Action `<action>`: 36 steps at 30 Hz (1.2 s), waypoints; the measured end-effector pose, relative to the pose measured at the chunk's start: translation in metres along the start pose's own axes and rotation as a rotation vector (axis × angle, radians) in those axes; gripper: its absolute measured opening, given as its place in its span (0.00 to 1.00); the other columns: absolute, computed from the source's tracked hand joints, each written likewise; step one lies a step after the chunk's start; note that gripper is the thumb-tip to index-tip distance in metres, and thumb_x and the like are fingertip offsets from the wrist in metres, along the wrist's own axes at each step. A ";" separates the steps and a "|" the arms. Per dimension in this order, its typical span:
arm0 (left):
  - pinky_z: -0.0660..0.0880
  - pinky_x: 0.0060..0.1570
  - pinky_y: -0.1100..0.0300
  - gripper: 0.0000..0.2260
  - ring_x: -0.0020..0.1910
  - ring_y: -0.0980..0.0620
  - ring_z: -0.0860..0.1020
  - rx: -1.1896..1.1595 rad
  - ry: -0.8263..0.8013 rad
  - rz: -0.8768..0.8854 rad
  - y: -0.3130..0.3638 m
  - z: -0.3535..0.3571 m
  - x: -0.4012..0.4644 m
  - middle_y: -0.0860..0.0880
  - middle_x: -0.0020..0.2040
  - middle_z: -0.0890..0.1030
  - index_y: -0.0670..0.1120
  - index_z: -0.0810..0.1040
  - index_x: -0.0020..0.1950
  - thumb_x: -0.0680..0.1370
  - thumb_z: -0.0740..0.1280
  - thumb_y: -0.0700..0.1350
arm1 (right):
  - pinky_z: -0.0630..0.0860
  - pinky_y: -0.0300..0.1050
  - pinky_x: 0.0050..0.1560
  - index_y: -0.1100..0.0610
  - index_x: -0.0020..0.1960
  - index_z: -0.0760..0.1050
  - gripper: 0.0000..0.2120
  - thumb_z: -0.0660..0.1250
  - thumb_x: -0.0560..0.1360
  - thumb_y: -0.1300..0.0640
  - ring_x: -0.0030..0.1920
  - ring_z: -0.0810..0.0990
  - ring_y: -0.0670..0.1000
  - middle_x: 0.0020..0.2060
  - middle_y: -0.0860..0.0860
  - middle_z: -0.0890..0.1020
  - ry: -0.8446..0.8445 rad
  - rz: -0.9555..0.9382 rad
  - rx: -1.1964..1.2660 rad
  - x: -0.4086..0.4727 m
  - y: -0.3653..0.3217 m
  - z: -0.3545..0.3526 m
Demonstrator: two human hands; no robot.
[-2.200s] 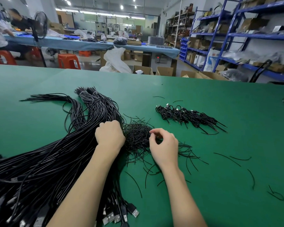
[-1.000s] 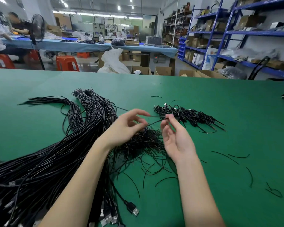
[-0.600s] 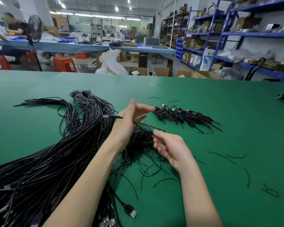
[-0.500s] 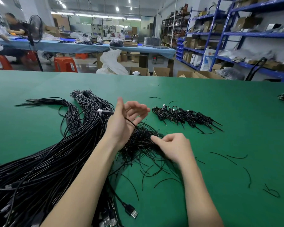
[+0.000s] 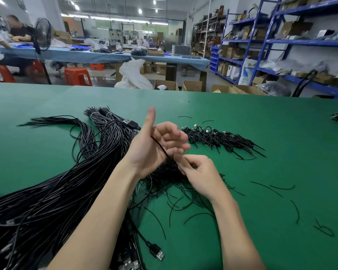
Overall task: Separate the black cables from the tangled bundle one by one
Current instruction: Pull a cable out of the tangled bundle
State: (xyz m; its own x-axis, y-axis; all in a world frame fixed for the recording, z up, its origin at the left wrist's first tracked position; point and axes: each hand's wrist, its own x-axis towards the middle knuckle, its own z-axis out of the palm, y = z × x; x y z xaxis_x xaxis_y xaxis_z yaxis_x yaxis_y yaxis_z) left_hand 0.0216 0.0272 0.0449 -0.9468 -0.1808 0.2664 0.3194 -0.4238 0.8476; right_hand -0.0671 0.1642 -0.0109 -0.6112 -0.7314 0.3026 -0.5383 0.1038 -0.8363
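A tangled bundle of thin black cables (image 5: 164, 178) lies on the green table (image 5: 261, 121) under my hands. My left hand (image 5: 150, 151) is raised above it, palm towards me, thumb straight up, fingers loosely bent. One black cable (image 5: 160, 146) runs slanting across that palm; its USB plug (image 5: 129, 122) sticks out to the left of the thumb. My right hand (image 5: 199, 172) pinches the lower end of this cable just below the left palm, right above the tangle.
A thick sheaf of long black cables (image 5: 66, 182) fans from the front left to the table's middle, with USB plugs (image 5: 156, 252) near the front edge. A separated pile of short cables (image 5: 219, 138) lies right of my hands. Loose wire pieces (image 5: 281, 188) scatter at the right.
My right hand has lifted off the tangle and now pinches the cable under my left palm. My left thumb has straightened upward, and the plug end sticks out farther left.
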 end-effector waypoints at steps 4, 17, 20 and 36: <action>0.80 0.40 0.62 0.32 0.33 0.52 0.83 0.008 0.131 0.120 -0.007 0.002 0.007 0.49 0.34 0.83 0.48 0.83 0.32 0.84 0.49 0.61 | 0.57 0.45 0.34 0.54 0.33 0.65 0.29 0.61 0.74 0.29 0.30 0.61 0.46 0.27 0.44 0.64 0.057 -0.003 0.090 0.004 -0.007 0.012; 0.77 0.64 0.51 0.41 0.60 0.46 0.82 0.772 -0.180 -0.664 0.000 -0.002 -0.010 0.40 0.59 0.84 0.36 0.80 0.63 0.81 0.44 0.68 | 0.62 0.38 0.31 0.60 0.31 0.68 0.31 0.57 0.75 0.33 0.27 0.65 0.50 0.21 0.51 0.69 0.265 -0.131 -0.344 0.010 -0.011 -0.013; 0.62 0.76 0.55 0.36 0.72 0.55 0.72 0.974 -0.060 -0.561 0.001 -0.004 -0.007 0.49 0.72 0.75 0.44 0.73 0.74 0.82 0.43 0.67 | 0.65 0.42 0.30 0.54 0.36 0.76 0.22 0.62 0.77 0.37 0.28 0.67 0.48 0.24 0.46 0.70 0.235 -0.130 -0.366 0.011 -0.016 -0.013; 0.72 0.68 0.54 0.36 0.70 0.44 0.75 0.088 -0.180 -0.121 -0.002 -0.018 -0.001 0.40 0.68 0.78 0.40 0.78 0.69 0.84 0.41 0.62 | 0.71 0.46 0.42 0.51 0.38 0.83 0.24 0.65 0.73 0.31 0.33 0.74 0.49 0.29 0.46 0.78 -0.220 0.125 0.076 0.002 -0.005 -0.008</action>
State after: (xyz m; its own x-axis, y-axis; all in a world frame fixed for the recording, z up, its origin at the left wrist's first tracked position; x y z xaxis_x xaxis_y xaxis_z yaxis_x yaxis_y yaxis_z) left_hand 0.0230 0.0119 0.0343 -0.9723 0.0314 0.2318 0.2062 -0.3523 0.9129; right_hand -0.0702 0.1682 -0.0024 -0.5246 -0.8460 0.0950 -0.4166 0.1579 -0.8953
